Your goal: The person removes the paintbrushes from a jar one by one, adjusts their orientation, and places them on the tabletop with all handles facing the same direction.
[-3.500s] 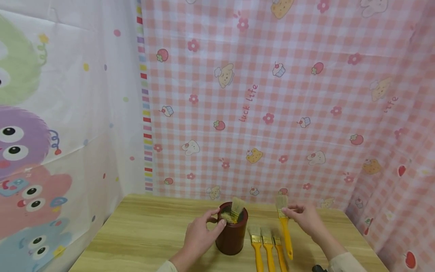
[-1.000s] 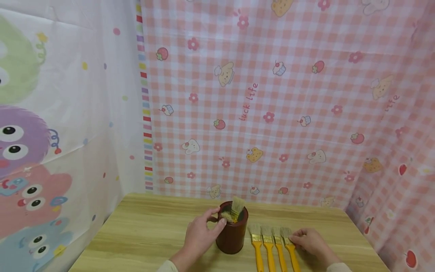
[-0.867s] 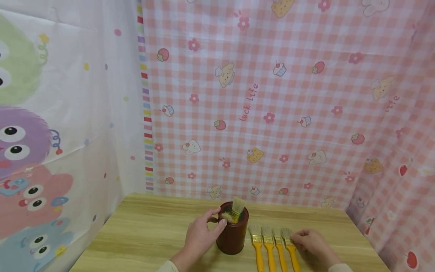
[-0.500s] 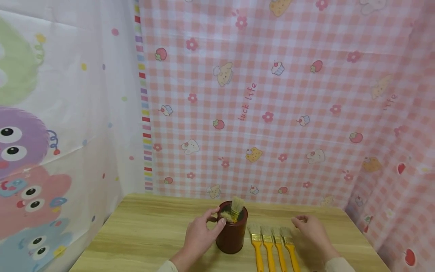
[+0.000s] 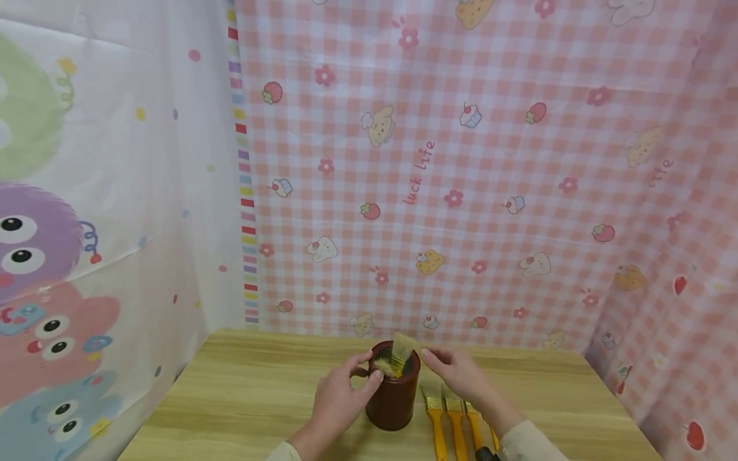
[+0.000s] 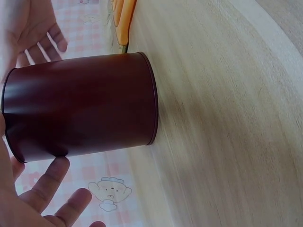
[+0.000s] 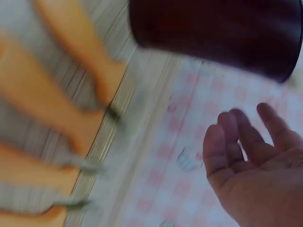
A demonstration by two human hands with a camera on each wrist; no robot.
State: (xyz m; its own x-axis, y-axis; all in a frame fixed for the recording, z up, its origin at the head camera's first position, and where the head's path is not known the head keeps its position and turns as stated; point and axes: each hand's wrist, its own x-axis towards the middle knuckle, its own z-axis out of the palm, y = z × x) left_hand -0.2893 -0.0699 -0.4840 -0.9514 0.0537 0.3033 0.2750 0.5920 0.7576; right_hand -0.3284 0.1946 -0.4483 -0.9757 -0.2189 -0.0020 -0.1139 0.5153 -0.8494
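Note:
A dark red cylindrical cup stands upright on the wooden table. My left hand grips it at the rim, thumb in front and fingers behind. Inside the cup are paintbrushes, bristles up: a taller one shows beside a lower one. To the right of the rim is my right hand, holding nothing; its fingers are loosely bent in the right wrist view, apart from the cup. Several paintbrushes with orange handles lie in a row below my right forearm, which partly hides them.
A pink checked cloth hangs behind the table's back edge. At the left hangs a white cloth with cartoon figures. The row of brushes lies close to the cup's right side.
My right hand laid a paintbrush at the right end of the row, let go, then rose and moved left to beside the cup. My left hand and the cup have stayed put.

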